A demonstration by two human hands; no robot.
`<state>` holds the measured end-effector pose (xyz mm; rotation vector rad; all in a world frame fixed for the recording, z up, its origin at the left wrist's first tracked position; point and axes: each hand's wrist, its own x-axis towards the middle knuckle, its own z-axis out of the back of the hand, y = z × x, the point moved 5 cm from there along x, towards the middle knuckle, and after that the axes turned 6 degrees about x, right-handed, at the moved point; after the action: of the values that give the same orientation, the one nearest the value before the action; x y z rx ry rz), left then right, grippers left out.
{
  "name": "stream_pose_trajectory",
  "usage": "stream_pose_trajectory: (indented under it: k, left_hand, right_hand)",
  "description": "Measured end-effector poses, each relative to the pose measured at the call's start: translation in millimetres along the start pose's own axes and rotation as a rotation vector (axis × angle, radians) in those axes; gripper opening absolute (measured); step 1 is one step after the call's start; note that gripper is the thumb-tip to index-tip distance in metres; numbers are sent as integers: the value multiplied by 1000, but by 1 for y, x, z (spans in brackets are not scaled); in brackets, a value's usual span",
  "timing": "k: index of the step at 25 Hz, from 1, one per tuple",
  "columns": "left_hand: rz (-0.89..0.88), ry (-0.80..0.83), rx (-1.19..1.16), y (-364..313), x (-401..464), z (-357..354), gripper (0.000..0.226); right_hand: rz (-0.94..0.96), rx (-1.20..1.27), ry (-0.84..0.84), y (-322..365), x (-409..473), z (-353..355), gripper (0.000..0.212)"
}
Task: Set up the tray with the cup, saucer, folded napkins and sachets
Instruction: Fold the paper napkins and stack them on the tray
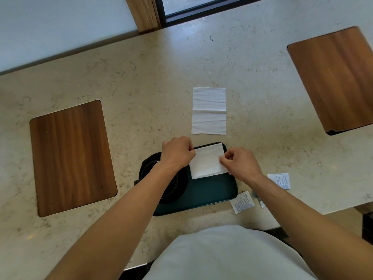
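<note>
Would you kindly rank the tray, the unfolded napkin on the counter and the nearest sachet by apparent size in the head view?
1. tray
2. unfolded napkin
3. sachet
The arms partly hide the tray, yet it clearly looks largest.

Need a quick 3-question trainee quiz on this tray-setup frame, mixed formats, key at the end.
1. True or false: the sachets already lie on the tray.
2. Which napkin is being handled? A) the napkin on the tray B) the napkin on the counter
3. Fill in: the left hand and right hand pinch opposite ___ of that napkin.

Key: 1 false, they lie on the counter right of the tray. 2 A. 3 edges.
</note>
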<state>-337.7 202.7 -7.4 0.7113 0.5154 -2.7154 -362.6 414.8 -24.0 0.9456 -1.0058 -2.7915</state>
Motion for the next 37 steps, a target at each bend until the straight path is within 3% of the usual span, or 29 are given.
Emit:
stream_pose_trajectory:
  k: [28, 33, 37]
  left_hand:
    - [-38, -1, 110, 2, 4, -8, 12]
    - [-31, 2, 109, 1, 4, -8, 12]
    - [-31, 5, 112, 0, 3, -7, 15]
  right_hand:
    - [57, -4, -105, 2, 7, 6, 10]
    - [60, -10, -99, 4, 6, 6, 26]
    - [35, -25, -69, 2, 10, 5, 26]
